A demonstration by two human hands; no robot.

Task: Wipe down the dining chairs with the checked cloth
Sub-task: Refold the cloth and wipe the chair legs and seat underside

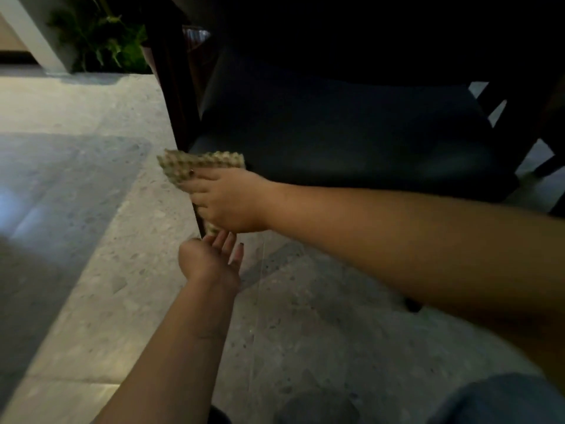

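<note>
A dark dining chair with a padded blue-black seat (351, 142) stands in front of me, its dark wooden front left leg (183, 117) running down past the seat corner. My right hand (227, 201) presses the checked cloth (195, 165) against that leg at the seat's front left corner, fingers laid over the cloth. Part of the cloth shows again below the hand. My left hand (214, 258) hovers just beneath, palm up with relaxed fingers, holding nothing.
Speckled grey stone floor (101, 240) spreads to the left and below. A green potted plant (101, 35) stands at the back left beside a white pillar. More dark chair legs (544, 166) show at the right. My knee in jeans (501, 402) is at bottom right.
</note>
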